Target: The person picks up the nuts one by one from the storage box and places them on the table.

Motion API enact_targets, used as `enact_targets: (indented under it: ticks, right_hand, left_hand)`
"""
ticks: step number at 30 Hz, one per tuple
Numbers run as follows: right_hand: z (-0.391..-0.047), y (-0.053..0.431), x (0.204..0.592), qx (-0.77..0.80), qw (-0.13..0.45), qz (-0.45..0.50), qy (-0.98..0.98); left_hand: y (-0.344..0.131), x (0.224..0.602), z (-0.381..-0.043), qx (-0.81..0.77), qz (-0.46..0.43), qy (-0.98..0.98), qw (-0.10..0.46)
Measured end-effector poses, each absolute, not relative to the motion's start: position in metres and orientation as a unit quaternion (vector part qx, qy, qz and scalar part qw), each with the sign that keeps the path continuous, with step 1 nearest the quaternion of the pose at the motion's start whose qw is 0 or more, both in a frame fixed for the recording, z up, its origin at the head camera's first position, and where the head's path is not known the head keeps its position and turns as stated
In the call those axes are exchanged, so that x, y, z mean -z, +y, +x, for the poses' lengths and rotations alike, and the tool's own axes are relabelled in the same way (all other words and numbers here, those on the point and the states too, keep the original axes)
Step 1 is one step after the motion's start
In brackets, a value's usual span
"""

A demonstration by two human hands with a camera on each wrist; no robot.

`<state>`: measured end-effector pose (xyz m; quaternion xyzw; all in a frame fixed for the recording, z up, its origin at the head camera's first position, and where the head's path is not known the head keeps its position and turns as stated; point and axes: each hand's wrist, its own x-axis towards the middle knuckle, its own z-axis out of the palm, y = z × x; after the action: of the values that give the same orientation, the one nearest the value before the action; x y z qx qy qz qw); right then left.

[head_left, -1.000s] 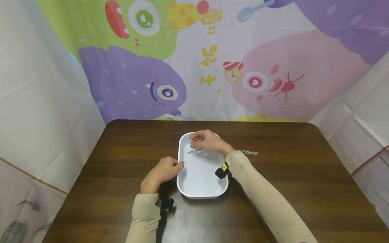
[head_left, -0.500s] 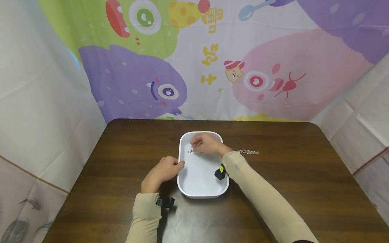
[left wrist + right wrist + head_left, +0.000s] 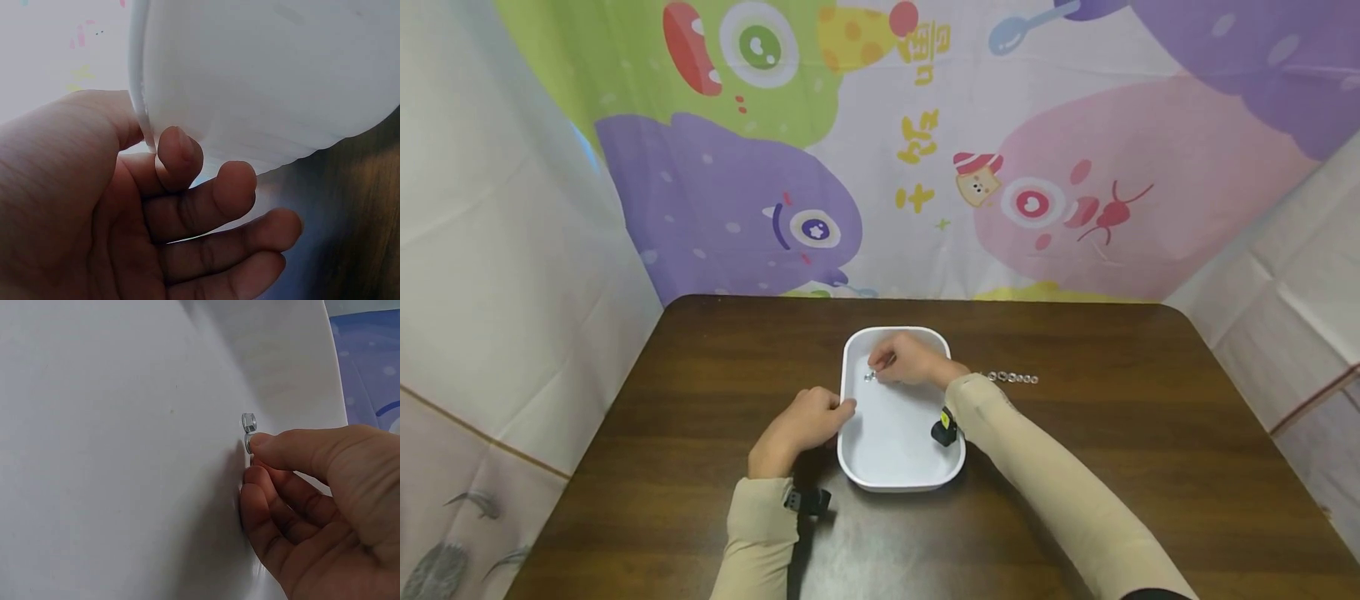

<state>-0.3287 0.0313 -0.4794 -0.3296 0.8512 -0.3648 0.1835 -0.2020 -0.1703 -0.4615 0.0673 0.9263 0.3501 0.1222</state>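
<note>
A white rectangular tray [image 3: 895, 442] sits on the table. My left hand [image 3: 805, 419] grips its left rim, thumb over the edge and fingers below the outer wall, as the left wrist view shows. My right hand [image 3: 912, 358] is low inside the tray near its far end. Its thumb and index finger pinch a small metal nut [image 3: 248, 444], mostly hidden by the fingertips. Just beyond the thumb stands another shiny nut [image 3: 249, 421], in line with the pinched one. The head view shows these nuts as tiny bright spots beside the fingertips.
A row of several metal nuts [image 3: 1012, 377] lies on the dark wooden table [image 3: 1075, 467] right of the tray, partly hidden by the right wrist. A cartoon-printed cloth [image 3: 917, 242] hangs behind the table's far edge.
My right hand has lowered toward the tray floor, its fingertips closing in beside the nuts. My left hand stays on the rim, and the tray has not moved.
</note>
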Motion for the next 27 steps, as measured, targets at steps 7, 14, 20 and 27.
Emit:
enact_targets:
  ticks: [7, 14, 20, 27]
  right_hand:
    - [-0.3268, 0.0292, 0.4775, 0.339, 0.180, -0.336, 0.860]
    - [-0.3271, 0.0279, 0.4778, 0.312, 0.169, -0.351, 0.867]
    - [-0.3279, 0.0273, 0.4796, 0.309, 0.170, -0.354, 0.866]
    - [-0.3284, 0.0277, 0.4794, 0.312, 0.184, -0.338, 0.869]
  left_hand:
    - [-0.1700, 0.4614, -0.2015, -0.351, 0.066, 0.926, 0.122]
    - [-0.1701, 0.4609, -0.2012, -0.354, 0.061, 0.923, 0.136]
    - [-0.1703, 0.4614, -0.2008, -0.352, 0.062, 0.924, 0.135]
    - [-0.1697, 0.4609, -0.2011, -0.348, 0.062, 0.926, 0.135]
